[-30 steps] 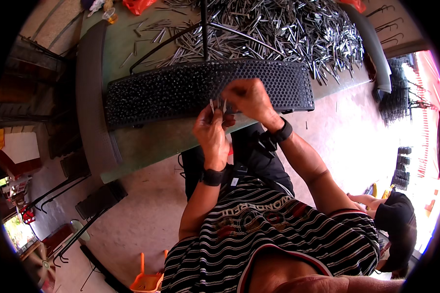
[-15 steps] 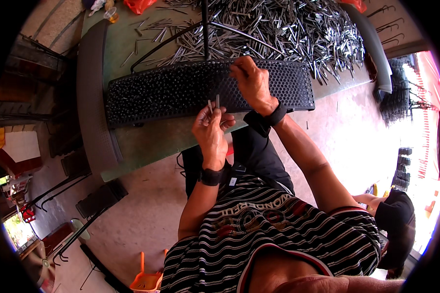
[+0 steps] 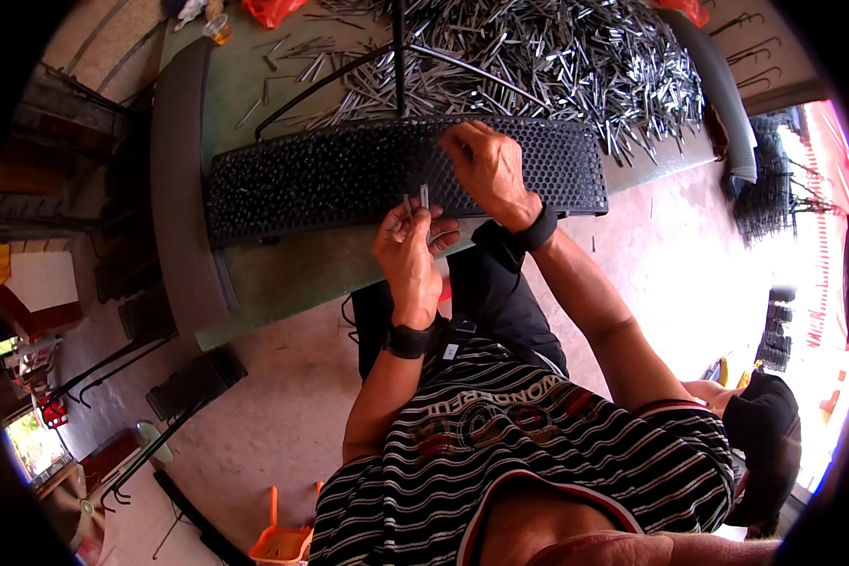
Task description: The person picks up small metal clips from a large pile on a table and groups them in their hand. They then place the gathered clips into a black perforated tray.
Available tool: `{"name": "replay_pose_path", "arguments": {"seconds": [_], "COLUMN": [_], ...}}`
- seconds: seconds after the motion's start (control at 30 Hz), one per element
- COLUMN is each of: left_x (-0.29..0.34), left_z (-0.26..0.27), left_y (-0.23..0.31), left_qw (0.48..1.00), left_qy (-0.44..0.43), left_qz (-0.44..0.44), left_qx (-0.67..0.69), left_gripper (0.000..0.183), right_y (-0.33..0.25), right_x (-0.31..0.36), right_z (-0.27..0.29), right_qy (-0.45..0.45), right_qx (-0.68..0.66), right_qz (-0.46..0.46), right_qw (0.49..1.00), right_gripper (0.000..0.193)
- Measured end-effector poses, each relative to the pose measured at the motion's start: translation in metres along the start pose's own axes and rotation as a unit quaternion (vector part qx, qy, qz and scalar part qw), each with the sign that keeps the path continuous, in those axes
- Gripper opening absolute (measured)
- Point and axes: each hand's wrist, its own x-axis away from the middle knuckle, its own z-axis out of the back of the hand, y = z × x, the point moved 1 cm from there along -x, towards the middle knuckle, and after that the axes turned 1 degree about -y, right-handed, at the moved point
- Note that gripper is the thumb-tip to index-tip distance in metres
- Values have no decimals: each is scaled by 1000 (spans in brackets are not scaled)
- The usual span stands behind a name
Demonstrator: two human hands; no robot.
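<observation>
Upright between the fingers and thumb of my left hand [image 3: 409,259] are a few short silvery metal rods [image 3: 424,196]. This hand is closed on them just off the near edge of a long black perforated rack [image 3: 566,174]. Above the rack's middle is my right hand [image 3: 492,179], its fingers curled together in a pinch. Its fingertips are slightly blurred, and I cannot make out what they hold. Small pieces with bright tips [image 3: 292,184] fill the rack's left part; open honeycomb holes show at its right.
Behind the rack, a large heap of loose metal rods [image 3: 575,66] covers the green table [image 3: 302,292]. A black metal frame [image 3: 399,66] rises beside it. Grey curved panels [image 3: 179,189] flank the table. Another person [image 3: 764,424] is at the lower right, and an orange plastic item [image 3: 278,545] lies below.
My right hand has moved slightly down toward me over the rack. The rods in my left hand have shifted a little; that hand has stayed nearly in place.
</observation>
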Motion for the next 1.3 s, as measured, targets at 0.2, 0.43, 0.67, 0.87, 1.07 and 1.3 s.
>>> {"name": "replay_pose_path", "arguments": {"seconds": [0.2, 0.43, 0.67, 0.87, 1.07, 1.3], "left_x": [0, -4, -4, -4, -3, -2], "left_z": [-5, -16, -9, -6, -3, -5], "left_y": [-9, -18, -18, -15, -13, -9], "left_qw": [1000, 998, 998, 998, 998, 997], "left_qy": [-23, -54, -60, -62, -48, -50], "left_qz": [12, 0, -17, -13, -3, 2], "left_qx": [-2, -21, -20, -24, -45, -51], "left_gripper": [12, 12, 16, 17, 18, 18], "right_y": [6, 14, 15, 21, 25, 5], "right_x": [11, 30, 2, 1, -1, 0], "right_z": [12, 13, 16, -6, -8, 11], "right_qy": [-11, -105, 91, 74, 15, -161], "right_qx": [-84, -247, -275, -191, 11, -138], "right_qz": [-206, -202, -197, -122, 7, -122], "right_qw": [975, 942, 937, 971, 1000, 970], "right_gripper": [18, 17, 13, 15, 8, 13]}}
